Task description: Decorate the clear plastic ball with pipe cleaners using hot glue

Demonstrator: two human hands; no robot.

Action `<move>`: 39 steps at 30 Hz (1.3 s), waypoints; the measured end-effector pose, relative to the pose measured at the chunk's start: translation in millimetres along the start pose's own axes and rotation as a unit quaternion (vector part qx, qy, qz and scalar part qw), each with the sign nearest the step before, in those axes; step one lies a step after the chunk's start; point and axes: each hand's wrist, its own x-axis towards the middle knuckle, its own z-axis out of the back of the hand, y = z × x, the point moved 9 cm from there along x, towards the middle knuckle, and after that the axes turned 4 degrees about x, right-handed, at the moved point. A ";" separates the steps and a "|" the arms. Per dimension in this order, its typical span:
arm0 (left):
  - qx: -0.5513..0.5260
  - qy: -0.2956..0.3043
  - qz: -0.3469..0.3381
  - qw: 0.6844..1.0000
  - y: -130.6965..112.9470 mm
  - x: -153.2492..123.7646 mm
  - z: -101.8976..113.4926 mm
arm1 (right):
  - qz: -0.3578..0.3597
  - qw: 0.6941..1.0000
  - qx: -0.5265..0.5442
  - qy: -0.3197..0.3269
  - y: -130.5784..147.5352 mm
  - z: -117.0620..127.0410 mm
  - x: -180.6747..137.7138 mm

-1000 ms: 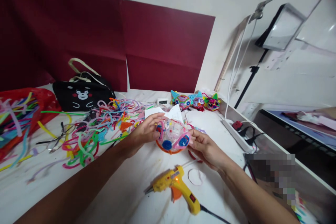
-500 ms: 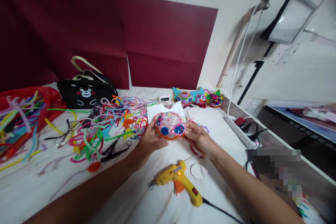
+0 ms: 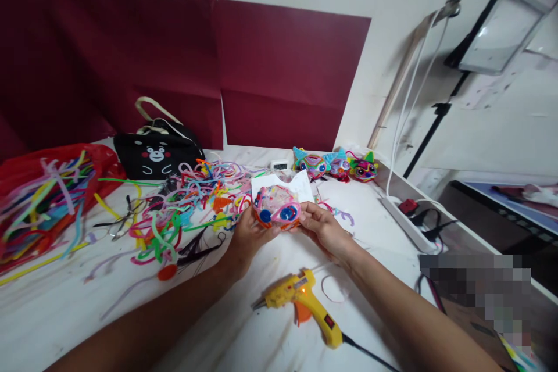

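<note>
Between both hands is a small round craft figure (image 3: 278, 197) with a clear, speckled body, pink trim, two blue eyes and some orange along its lower edge. My left hand (image 3: 249, 238) grips its left side, fingers curled beneath. On the right, my right hand (image 3: 325, 228) pinches the edge with thumb and fingers. Behind the figure lies a white sheet of paper (image 3: 305, 185), partly covered by it. Nearer to me, a yellow glue gun (image 3: 300, 302) rests on its side on the white table, its nozzle to the left and a small light glowing.
Tangled pipe cleaners (image 3: 196, 197) spread across the left, beside eyeglasses (image 3: 120, 224) and a red plastic bag (image 3: 108, 165). A black bag (image 3: 159, 154) stands behind. Several finished figures (image 3: 335, 164) and a small digital clock (image 3: 279, 165) sit at the back. A power strip (image 3: 407, 224) lies right.
The figure has been tipped and turned slightly in both hands, and its eyes now sit lower left on it. The surroundings have shifted right in view as the camera turned a little.
</note>
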 end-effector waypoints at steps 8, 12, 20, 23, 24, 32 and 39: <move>-0.071 0.039 -0.009 0.997 -1.9 4.9 -1.2 | 0.028 0.999 -0.039 0.014 12.6 -12.3 2.1; -0.108 0.094 0.015 0.990 -2.3 4.1 -7.4 | 0.055 0.997 -0.058 0.004 22.1 -11.9 0.7; -0.118 0.120 0.056 0.984 -0.3 5.6 -3.7 | 0.082 0.986 -0.116 -0.092 45.0 29.3 -18.5; -0.136 0.136 0.060 0.980 -0.8 5.6 -5.6 | 0.075 0.980 -0.142 -0.118 50.2 49.4 -29.8; -0.140 0.135 0.062 0.979 0.0 5.9 -4.9 | 0.072 0.978 -0.151 -0.123 51.7 54.7 -33.9; -0.143 0.123 0.096 0.977 10.7 5.6 0.2 | 0.040 0.963 -0.222 -0.147 59.1 86.0 -73.7; -0.122 0.116 0.097 0.981 19.2 5.8 5.9 | 0.016 0.883 -0.460 -0.097 49.1 96.0 -105.3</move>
